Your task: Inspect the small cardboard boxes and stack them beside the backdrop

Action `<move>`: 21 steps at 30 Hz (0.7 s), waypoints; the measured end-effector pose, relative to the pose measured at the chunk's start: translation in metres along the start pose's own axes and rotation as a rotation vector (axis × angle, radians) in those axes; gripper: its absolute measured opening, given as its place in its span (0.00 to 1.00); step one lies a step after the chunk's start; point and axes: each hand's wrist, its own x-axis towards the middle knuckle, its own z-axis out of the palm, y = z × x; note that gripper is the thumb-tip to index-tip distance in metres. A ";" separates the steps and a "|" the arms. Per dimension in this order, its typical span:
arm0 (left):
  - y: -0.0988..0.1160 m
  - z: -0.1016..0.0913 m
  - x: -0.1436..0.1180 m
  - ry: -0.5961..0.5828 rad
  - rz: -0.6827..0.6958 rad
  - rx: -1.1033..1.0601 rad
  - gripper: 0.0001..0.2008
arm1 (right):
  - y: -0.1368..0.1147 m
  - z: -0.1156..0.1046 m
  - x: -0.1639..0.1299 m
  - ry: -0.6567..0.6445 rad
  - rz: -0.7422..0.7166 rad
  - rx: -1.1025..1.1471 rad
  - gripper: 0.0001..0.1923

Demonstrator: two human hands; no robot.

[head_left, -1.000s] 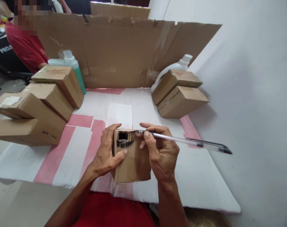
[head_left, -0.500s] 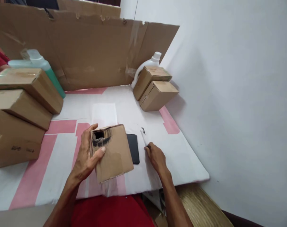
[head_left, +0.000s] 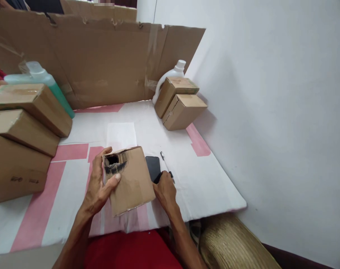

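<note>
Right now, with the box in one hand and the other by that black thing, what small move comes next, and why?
Probably closing the right hand on the black phone: its fingers already rest at the phone's near edge, the pen lies set down beside it, and the left hand holds the blackened cardboard box.

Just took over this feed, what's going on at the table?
A person's left hand holds a small cardboard box with black scribble beside a hole in its top corner. The right hand rests on a black phone lying flat, with a pen on the table beside it. More boxes are stacked to the left.
</note>
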 end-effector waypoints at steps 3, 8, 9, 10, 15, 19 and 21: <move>0.001 0.000 -0.002 -0.002 -0.012 -0.015 0.35 | 0.001 0.005 0.008 -0.054 0.059 0.325 0.24; 0.003 0.000 -0.006 0.008 -0.015 -0.008 0.35 | 0.010 -0.003 0.001 -0.210 -0.077 0.734 0.19; 0.003 0.000 -0.006 0.002 -0.013 -0.007 0.36 | 0.011 -0.009 -0.005 -0.218 -0.078 0.874 0.21; 0.003 0.000 -0.007 -0.007 -0.011 -0.010 0.36 | 0.010 -0.017 -0.011 -0.224 -0.066 1.027 0.23; -0.001 0.001 -0.005 -0.021 0.012 -0.029 0.36 | -0.005 -0.081 -0.047 -0.304 -0.145 1.484 0.23; -0.001 0.003 -0.006 -0.031 0.020 -0.032 0.36 | -0.033 -0.117 -0.076 -0.630 -0.279 1.644 0.37; 0.003 0.003 -0.008 -0.023 0.036 -0.033 0.36 | -0.051 -0.118 -0.090 -0.838 -0.225 1.705 0.44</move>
